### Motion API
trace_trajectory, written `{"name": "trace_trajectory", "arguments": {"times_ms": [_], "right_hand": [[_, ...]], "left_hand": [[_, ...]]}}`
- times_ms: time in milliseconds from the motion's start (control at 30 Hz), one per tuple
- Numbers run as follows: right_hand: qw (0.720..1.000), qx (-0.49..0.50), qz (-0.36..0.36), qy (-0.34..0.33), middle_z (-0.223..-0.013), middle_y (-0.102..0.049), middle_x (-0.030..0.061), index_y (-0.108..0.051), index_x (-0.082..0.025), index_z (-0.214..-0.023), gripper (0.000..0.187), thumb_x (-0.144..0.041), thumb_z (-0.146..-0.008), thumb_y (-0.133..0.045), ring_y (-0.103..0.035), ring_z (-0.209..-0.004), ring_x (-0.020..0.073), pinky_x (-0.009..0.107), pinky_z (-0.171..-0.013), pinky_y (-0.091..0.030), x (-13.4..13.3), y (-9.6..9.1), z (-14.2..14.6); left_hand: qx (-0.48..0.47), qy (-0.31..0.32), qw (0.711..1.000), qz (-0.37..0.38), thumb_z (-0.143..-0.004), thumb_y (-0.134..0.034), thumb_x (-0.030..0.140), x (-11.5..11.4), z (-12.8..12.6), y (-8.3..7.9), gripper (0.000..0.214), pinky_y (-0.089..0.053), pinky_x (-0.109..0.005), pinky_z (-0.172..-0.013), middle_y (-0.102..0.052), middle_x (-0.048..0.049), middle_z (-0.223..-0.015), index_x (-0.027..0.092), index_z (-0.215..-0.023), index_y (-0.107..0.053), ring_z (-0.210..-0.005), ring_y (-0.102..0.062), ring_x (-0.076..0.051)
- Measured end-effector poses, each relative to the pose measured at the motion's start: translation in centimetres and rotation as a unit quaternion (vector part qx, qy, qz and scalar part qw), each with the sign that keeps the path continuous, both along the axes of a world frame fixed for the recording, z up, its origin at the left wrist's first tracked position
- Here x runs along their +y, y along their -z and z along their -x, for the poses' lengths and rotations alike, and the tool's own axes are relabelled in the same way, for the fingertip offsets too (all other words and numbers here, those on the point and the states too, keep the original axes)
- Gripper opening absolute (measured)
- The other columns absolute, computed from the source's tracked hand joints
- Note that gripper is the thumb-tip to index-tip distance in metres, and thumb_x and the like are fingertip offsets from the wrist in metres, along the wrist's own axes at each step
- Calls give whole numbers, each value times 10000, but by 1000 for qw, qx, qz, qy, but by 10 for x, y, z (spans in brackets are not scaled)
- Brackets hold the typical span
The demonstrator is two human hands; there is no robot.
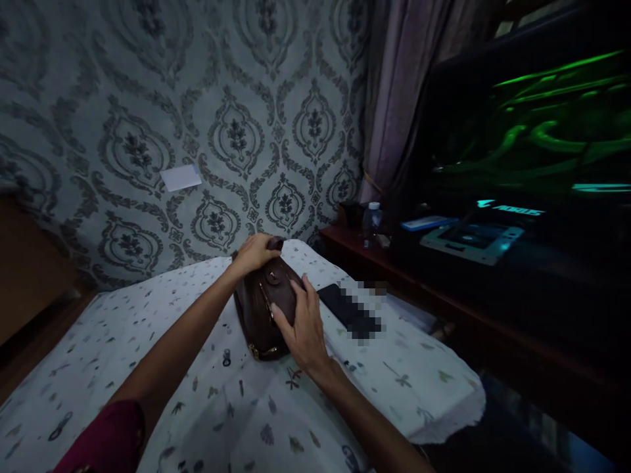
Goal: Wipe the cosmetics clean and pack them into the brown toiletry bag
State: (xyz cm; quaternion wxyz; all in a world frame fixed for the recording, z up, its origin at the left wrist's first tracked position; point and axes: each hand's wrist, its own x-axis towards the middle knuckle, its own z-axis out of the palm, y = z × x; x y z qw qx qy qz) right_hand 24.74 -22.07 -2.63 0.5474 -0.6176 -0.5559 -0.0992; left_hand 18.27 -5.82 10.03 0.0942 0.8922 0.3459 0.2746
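Observation:
A dark brown leather bag (259, 305) with gold-coloured zips lies on the patterned white cloth, in the middle of the head view. My left hand (255, 255) is closed over its far end, by a dark strap or handle piece (276, 244). Against the bag's right side rests my right hand (306, 325), fingers stretched out and thumb beside a zip pull (271, 314). The bag's underside is hidden. Just right of that hand lies a flat black object (342, 305), partly pixelated, perhaps a phone.
The printed white cloth (394, 374) covers the surface under the bag. On the right, a dark wooden table (340, 238) bears a clear bottle (373, 220). A large glossy dark panel (532, 157) with green light stands further right. Patterned wallpaper (236, 138) closes off the back.

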Motion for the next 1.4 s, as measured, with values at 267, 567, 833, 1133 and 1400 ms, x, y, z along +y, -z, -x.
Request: {"name": "trace_trajectory", "arguments": {"times_ms": [267, 567, 833, 1133, 1400], "right_hand": [[997, -55, -58, 20, -1378, -522, 181, -495, -118, -1327, 502, -406, -920, -552, -433, -1305, 312, 537, -1100, -394, 7, 3, -3], [998, -38, -58, 1, -1400, -505, 167, -423, -168, -1411, 564, -420, -920, -537, -403, -1336, 309, 551, -1088, -383, 11, 7, -4], [999, -20, -45, -14, -1456, -433, 152, -315, -205, -1477, 627, -430, -926, -514, -382, -1363, 300, 554, -1109, -354, 8, 6, -4], [998, -30, -35, -47, -1499, -389, 155, -319, -186, -1468, 594, -393, -939, -491, -323, -1418, 303, 554, -1134, -328, -1, 5, -7], [996, -46, -46, -57, -1480, -446, 139, -296, -190, -1493, 610, -361, -937, -479, -276, -1446, 318, 596, -1121, -329, -2, 6, -6]], "left_hand": [[-44, -69, 997, -15, -798, -621, 298, -1, -5, 8, 142, -341, -281, -642, -587, -13, -677, 189, -707, -626, -705, -522, -186], [-60, -17, 998, -24, -809, -608, 279, -23, 0, 7, 167, -370, -266, -655, -567, 17, -661, 186, -670, -592, -680, -491, -153], [-54, 44, 997, -24, -806, -623, 283, -31, 5, 9, 133, -413, -275, -753, -622, 3, -747, 188, -714, -618, -786, -530, -172], [-69, -18, 997, -11, -808, -575, 335, -24, 41, 9, 166, -386, -281, -701, -602, -15, -782, 174, -819, -611, -780, -526, -183], [-60, -24, 998, 26, -751, -600, 306, -31, 63, 10, 140, -327, -259, -583, -537, 38, -608, 188, -682, -570, -619, -487, -142]]}}
